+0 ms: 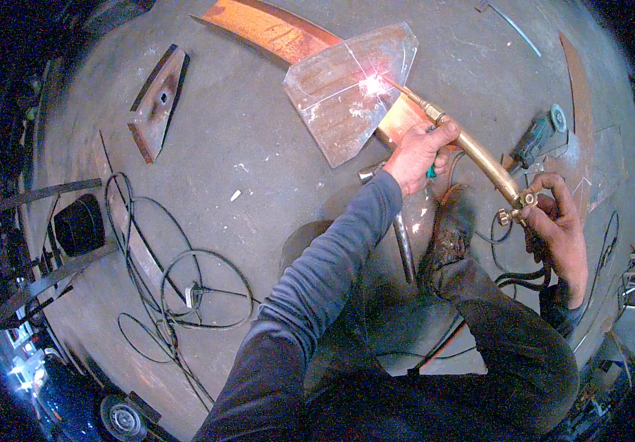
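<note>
At far left, a black pad shows between bars of a frame. Upper centre, a plate lies over a beam, glare at its surface. The left hand clamps the torch; at right, the right hand pinches its valve.

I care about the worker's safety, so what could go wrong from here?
Heat from the bright spot on the metal plate could burn the left hand gripping the torch. The right hand, at the valve knobs, might turn one accidentally. Dark hoses near the right leg could get snagged.
</note>
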`<state>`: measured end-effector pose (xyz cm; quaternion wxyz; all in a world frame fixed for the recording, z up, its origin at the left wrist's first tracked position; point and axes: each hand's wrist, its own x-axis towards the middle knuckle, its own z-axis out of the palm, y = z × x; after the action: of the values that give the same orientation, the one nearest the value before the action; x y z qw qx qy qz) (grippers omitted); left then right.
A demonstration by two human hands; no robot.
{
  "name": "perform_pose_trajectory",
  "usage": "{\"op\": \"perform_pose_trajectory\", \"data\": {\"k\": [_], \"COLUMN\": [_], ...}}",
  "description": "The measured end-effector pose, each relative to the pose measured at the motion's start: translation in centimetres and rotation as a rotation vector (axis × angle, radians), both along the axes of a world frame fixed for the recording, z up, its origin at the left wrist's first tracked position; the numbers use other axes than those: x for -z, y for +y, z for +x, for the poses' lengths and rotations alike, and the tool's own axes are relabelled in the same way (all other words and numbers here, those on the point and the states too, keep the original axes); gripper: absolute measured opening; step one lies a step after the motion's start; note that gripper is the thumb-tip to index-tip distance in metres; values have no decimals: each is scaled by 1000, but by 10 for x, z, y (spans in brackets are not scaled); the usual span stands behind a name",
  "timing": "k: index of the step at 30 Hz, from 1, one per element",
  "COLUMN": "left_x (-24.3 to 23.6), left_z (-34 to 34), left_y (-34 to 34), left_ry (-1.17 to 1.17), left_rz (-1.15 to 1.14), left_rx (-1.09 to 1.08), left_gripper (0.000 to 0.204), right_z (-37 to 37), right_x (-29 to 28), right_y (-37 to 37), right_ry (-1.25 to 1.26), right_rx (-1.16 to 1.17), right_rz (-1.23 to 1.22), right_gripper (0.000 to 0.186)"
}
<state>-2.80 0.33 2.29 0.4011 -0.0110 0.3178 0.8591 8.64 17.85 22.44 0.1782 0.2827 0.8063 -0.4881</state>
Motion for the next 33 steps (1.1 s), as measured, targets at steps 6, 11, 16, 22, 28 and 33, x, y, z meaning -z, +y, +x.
{"op": "perform_pose_trajectory", "data": {"k": [6,11,16,22,28,33], "left_x": [2,0,1,4,-1,-5], "left_z": [1,2,3,3,3,3], "left_y": [3,1,3,3,2,1], "left_ry": [-23,-20,-26,-40,-30,-17], "left_rz": [-22,-3,31,14,4,6], "left_rx": [4,-4,-17,-11,-13,-29], "left_gripper": [23,21,21,24,24,22], "right_z": [0,1,2,1,5,3], "right_x": [-1,1,3,-1,3,1], "right_y": [0,4,6,3,6,-1], "right_ry": [6,-1,-5,-19,14,13], "right_rx": [3,-8,-14,1,10,22], "right_rz": [-6,-15,9,25,5,44], "right_gripper": [25,27,31,31,30,31]}}
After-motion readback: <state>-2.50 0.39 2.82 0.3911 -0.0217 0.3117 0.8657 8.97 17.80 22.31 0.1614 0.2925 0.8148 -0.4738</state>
